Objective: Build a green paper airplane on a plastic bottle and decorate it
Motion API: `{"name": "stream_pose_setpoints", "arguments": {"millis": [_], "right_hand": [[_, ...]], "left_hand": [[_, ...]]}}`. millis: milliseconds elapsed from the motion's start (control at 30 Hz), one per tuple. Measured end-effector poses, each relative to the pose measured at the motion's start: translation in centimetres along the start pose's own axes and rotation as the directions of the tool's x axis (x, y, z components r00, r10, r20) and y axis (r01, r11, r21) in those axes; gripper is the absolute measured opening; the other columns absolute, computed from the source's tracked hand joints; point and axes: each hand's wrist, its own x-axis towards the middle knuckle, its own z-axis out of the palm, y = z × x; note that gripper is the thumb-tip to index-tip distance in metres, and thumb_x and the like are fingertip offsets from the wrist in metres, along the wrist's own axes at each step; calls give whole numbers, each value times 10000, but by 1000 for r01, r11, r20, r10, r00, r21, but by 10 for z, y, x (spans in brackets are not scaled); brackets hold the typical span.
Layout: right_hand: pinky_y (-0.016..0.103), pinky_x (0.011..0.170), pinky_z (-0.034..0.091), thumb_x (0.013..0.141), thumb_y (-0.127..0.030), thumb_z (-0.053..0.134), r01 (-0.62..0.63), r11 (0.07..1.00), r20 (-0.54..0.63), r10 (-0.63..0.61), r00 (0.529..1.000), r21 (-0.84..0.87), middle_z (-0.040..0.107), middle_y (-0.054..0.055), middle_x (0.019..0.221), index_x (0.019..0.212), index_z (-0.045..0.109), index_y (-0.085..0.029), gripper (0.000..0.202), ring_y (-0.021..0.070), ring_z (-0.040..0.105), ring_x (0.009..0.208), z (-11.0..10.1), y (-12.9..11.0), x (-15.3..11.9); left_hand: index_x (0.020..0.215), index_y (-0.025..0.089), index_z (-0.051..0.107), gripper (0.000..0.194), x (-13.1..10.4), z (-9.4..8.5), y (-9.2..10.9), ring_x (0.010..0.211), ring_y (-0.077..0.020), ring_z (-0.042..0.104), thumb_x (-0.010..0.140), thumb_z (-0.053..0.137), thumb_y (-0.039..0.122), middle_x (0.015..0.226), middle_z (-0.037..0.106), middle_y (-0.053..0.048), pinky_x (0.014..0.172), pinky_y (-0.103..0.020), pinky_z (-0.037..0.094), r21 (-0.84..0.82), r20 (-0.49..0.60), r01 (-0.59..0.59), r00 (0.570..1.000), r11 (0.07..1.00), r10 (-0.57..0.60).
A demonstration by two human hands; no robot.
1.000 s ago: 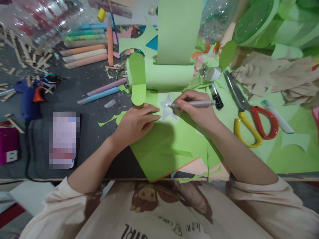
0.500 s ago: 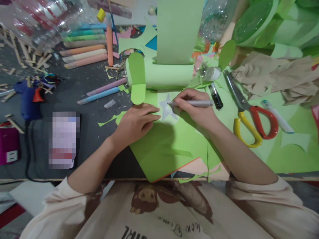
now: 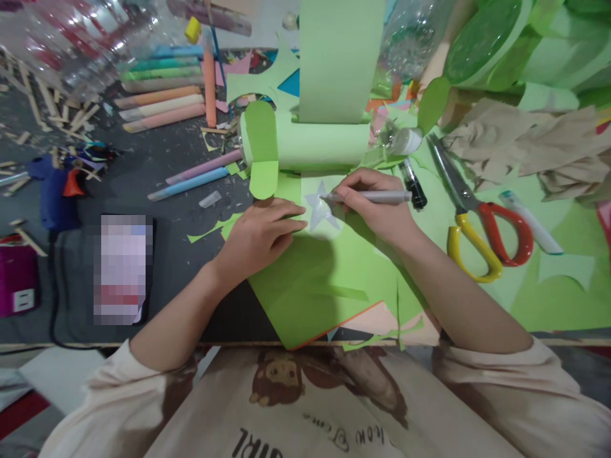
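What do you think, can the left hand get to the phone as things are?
Probably yes: the left hand holds no tool, and only a thin green scrap seems to lie between it and the phone.

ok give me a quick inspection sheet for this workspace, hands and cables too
surface: dark tabletop, partly covered by green sheets
job's things: grey pen, its tip at the grey star on pale paper
clutter: wood sticks, scissors, crumpled brown paper, paper offcuts
left hand: fingers extended, fingertips by the pale paper
right hand: gripping the grey pen
cables: black cord from the blue tool, towards the front edge
surroundings: printed shirt below the edge
other people: nothing seen
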Motion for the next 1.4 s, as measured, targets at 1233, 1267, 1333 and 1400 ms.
{"name": "stream_pose_setpoints", "arguments": {"millis": [1233,1267,1333,1400], "right_hand": [[274,498,365,636,-115,555,-177,984,51,178,983,-8,567,-26,547,524,569,-211,148,114,475,514,-3,-11,3],[270,483,353,634,-128,548,-176,984,38,176,984,8,563,-29,532,525,571,-215,142,110,464,498,-3,-11,3],[267,473,344,638,-166,554,-156,987,16,155,988,31,557,-36,505,537,585,-219,119,104,449,475,-2,-11,3],[269,489,362,653,-205,582,-129,991,17,128,992,35,558,-38,494,548,597,-217,106,103,459,479,-1,-11,2]], "left_hand": [[1017,201,725,332,0,0,-1,1130,-245,682,939,415,112,1165,743,-97,908,-395,547,1,8,12,1000,1000,-12],[1018,203,726,332,0,0,-1,1132,-244,681,939,416,112,1168,742,-97,905,-393,548,-1,11,15,1000,1000,-15],[1024,207,726,329,0,0,0,1140,-244,676,938,423,115,1177,739,-98,914,-397,546,-10,20,29,999,1000,-29],[1030,209,727,324,0,0,0,1145,-244,672,937,431,118,1184,737,-98,929,-403,541,-19,29,41,999,999,-41]]}}
